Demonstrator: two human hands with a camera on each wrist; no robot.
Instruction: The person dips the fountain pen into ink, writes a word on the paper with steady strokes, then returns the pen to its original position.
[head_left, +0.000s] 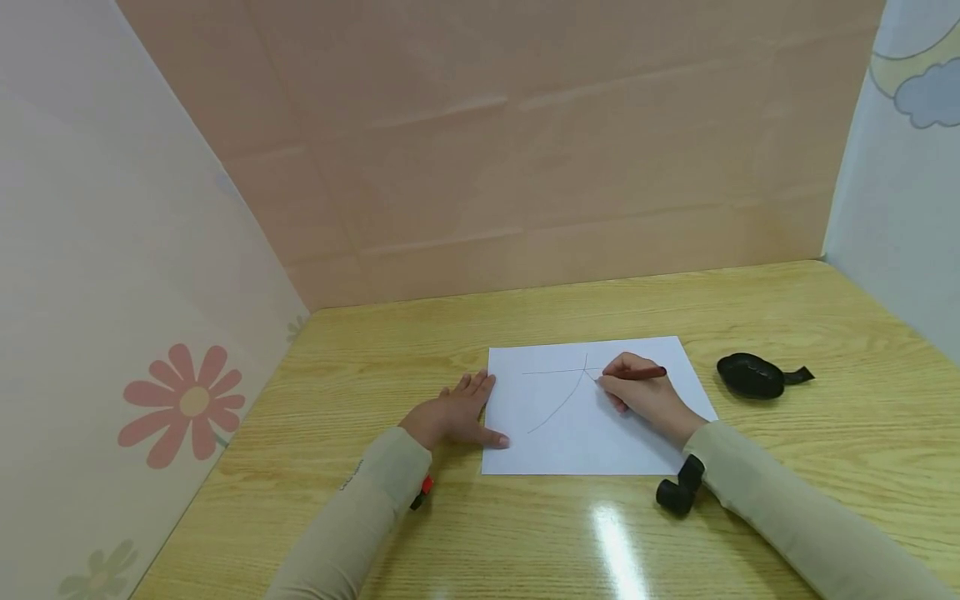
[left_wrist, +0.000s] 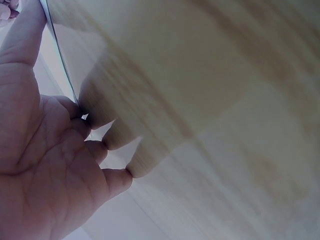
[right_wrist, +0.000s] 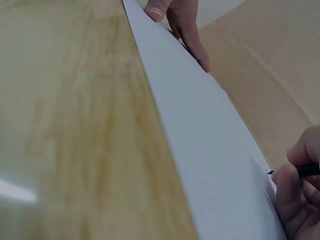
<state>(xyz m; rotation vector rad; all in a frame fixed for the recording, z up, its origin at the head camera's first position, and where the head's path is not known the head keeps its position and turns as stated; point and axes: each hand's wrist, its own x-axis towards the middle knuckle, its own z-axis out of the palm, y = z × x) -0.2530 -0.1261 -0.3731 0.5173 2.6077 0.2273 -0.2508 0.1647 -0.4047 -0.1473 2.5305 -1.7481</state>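
Observation:
A white sheet of paper (head_left: 600,450) lies on the wooden table. My right hand (head_left: 643,390) pinches a dark reddish-brown pen (head_left: 651,372), resting over the paper's right half. In the right wrist view the dark pen tip (right_wrist: 270,172) meets the sheet. Thin lines on the paper show a level stroke, a short upright one crossing it, a long curve down to the left and a short slant to the right, ending by my right hand. My left hand (head_left: 467,414) lies spread at the paper's left edge, its thumb on the sheet.
To the right of the paper sits a glossy black oval object (head_left: 750,376) with a short tail; its kind is unclear. A black wrist camera (head_left: 681,487) hangs at the right sleeve. Behind the table (head_left: 390,350) rises a brown-papered wall (head_left: 555,167), with pale walls on both sides.

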